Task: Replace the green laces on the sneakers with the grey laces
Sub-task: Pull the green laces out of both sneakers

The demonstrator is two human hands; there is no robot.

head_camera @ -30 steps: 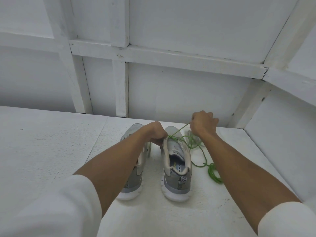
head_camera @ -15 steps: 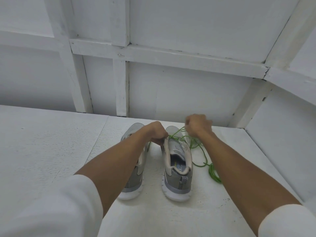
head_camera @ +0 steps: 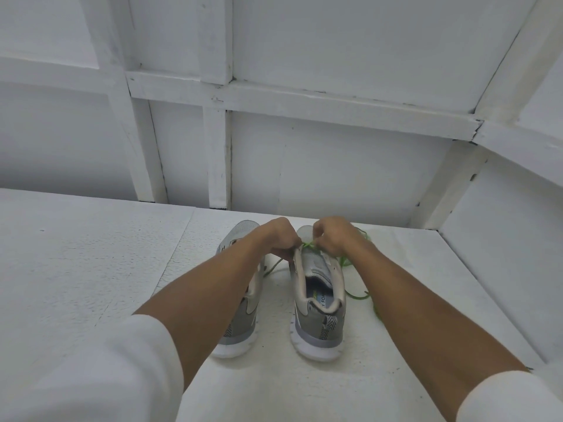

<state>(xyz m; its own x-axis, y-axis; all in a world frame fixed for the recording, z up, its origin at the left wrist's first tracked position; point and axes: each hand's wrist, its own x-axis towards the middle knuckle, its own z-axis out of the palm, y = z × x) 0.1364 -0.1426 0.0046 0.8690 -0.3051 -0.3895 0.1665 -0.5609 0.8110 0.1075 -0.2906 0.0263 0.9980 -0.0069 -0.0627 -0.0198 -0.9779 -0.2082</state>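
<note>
White tabletop [head_camera: 91, 269], panelled wall behind. I'm pinching the green lace [head_camera: 356, 295] over the right sneaker [head_camera: 320, 315], left grip [head_camera: 281, 239] and right grip [head_camera: 330, 236] both curling tight on it. I'm judging unlacing as underway, with no grey laces showing yet

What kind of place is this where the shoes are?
Probably a plain white work booth, not a home room. The walls are bare white panels braced with painted battens, and the grey sneakers with the green lace sit on a rough white board surface.
</note>
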